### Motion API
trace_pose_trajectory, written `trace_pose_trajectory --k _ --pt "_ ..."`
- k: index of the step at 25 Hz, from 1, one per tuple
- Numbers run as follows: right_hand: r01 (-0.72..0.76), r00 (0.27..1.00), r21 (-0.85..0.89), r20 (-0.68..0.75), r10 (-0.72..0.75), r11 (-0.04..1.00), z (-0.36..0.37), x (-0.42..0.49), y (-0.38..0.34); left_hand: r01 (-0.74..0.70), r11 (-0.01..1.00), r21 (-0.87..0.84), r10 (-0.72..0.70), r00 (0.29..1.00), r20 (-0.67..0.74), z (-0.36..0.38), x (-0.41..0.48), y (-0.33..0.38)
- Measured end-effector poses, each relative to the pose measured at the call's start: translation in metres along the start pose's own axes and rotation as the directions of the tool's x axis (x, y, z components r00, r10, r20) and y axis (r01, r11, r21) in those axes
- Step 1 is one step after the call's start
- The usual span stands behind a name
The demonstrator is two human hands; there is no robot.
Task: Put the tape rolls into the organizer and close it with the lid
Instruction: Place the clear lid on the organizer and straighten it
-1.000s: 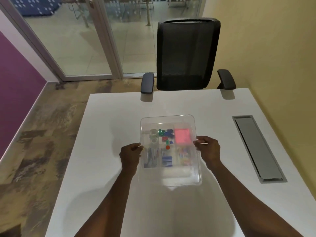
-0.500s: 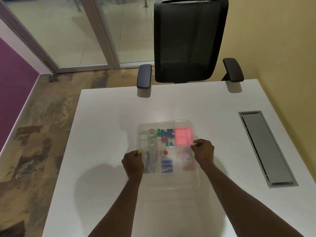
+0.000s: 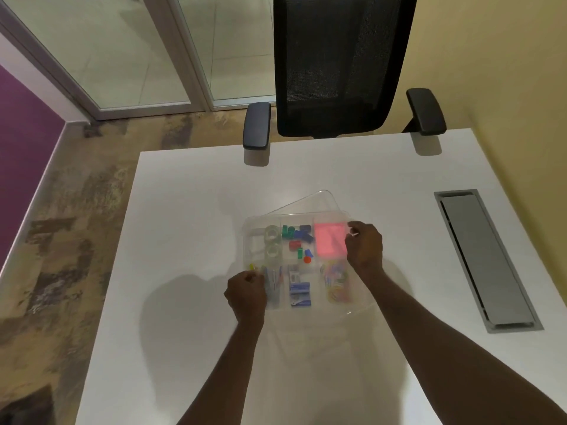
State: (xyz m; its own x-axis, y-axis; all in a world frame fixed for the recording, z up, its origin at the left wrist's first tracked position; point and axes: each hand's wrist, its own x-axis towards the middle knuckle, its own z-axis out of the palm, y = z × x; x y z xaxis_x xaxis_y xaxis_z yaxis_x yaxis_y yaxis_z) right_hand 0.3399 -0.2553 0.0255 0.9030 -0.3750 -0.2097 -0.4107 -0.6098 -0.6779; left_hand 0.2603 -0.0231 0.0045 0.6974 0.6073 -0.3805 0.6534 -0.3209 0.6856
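A clear plastic organizer [image 3: 247,240] sits on the white table, divided into compartments. Two clear tape rolls [image 3: 272,242] lie in its back-left compartment. A clear lid [image 3: 319,200] rests over the organizer, skewed, with its far corner sticking out past the back edge. My left hand [image 3: 247,291] pinches the lid at the front-left edge. My right hand [image 3: 363,245] pinches it at the right edge near the pink notes [image 3: 329,240].
The white table [image 3: 190,210] carries a grey cable hatch [image 3: 484,259] on the right. A black office chair [image 3: 340,65] stands at the far edge. Small coloured clips, staples and rubber bands fill the other compartments.
The lid has turned and shifted away from me over the organizer. My right hand moved farther back along the right edge, and my left hand stayed at the front-left.
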Motion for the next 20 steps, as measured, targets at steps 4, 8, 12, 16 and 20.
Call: trace_pose_trajectory --k 4,8,12,16,20 --pt "0.206 0.975 -0.041 0.099 -0.201 0.978 0.007 0.024 -0.027 0.301 0.92 -0.25 -0.277 0.952 0.129 0.005 -0.042 -0.004" --pt "0.437 0.887 -0.173 0.246 -0.391 0.882 0.03 0.037 -0.058 0.608 0.655 -0.449 -0.477 0.794 0.378 0.017 -0.075 0.009" --pt "0.572 0.794 -0.265 0.415 -0.444 0.776 0.057 0.042 -0.079 0.755 0.332 -0.565 -0.573 0.638 0.515 0.022 -0.103 0.029" --pt "0.618 0.743 -0.332 0.544 -0.391 0.712 0.074 0.042 -0.072 0.801 0.263 -0.538 -0.58 0.577 0.575 0.023 -0.109 0.033" --pt "0.656 0.712 -0.342 0.576 -0.402 0.673 0.083 0.043 -0.062 0.817 0.311 -0.486 -0.577 0.568 0.587 0.027 -0.103 0.027"
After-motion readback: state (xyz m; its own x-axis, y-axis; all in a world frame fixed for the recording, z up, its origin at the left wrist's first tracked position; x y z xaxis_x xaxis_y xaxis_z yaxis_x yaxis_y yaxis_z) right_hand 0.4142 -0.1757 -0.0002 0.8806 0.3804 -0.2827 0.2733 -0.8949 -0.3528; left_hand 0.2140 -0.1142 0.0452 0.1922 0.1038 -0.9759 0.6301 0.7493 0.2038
